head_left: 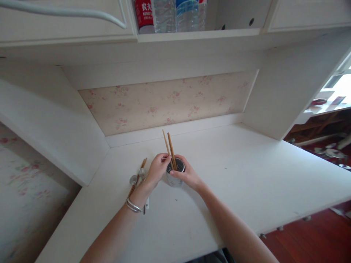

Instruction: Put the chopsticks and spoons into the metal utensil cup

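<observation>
A perforated, light-coloured utensil holder (pixel 174 181) stands on the white tabletop, with my right hand (pixel 188 174) wrapped around its rim and side. Darker wooden chopsticks (pixel 171 148) lean upright inside it. My left hand (pixel 157 170) is at the holder's left rim, its fingers pinched on a thinner, lighter chopstick (pixel 165 140) beside the darker ones. To the left, more chopsticks (pixel 144 162) lie on the tabletop together with two metal spoons (pixel 133 179), partly hidden behind my left hand and wrist.
The white tabletop (pixel 233 175) runs between side panels, with a floral back panel (pixel 164 102) behind. An overhead shelf (pixel 197 36) holds several plastic bottles (pixel 164 16) and a red package (pixel 144 14). A pale cable (pixel 68 12) crosses the upper left.
</observation>
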`<state>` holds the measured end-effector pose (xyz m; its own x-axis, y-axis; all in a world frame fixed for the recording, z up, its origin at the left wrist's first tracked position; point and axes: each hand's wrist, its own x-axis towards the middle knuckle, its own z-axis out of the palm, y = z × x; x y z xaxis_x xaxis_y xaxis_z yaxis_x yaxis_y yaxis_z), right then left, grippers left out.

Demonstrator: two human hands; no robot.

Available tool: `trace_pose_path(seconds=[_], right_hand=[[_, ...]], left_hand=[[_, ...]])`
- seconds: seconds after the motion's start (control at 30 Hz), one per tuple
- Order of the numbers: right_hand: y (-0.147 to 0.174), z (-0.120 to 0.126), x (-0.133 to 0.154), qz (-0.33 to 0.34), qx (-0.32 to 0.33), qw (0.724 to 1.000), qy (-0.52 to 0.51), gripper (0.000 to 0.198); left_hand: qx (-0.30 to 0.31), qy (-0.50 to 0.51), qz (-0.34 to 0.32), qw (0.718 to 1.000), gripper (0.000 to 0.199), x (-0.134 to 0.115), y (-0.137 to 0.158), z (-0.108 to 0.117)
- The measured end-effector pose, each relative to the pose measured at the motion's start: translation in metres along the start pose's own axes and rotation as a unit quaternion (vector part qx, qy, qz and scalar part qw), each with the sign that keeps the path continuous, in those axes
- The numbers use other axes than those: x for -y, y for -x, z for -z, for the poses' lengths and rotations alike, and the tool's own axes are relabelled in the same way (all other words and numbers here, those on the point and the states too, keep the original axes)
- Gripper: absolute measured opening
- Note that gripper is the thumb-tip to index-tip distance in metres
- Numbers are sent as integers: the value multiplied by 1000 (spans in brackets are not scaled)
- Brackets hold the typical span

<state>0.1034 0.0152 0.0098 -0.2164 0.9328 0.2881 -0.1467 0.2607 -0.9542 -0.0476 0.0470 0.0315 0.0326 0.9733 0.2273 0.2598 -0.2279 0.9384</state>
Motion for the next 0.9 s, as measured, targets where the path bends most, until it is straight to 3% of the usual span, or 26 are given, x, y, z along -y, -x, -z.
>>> trace_pose_path(seconds=[0.5,0.7,0.9], right_hand=[[0,-1,-2,4,2,1000,7,64],[3,0,-1,2,14,1000,10,53],[1,5,-9,-19,-45,998,50,47]], left_hand=[[31,76,21,996,40,-4,23,-1],[51,178,59,981,60,0,47,-1],[98,210,20,972,93,7,51,-3]])
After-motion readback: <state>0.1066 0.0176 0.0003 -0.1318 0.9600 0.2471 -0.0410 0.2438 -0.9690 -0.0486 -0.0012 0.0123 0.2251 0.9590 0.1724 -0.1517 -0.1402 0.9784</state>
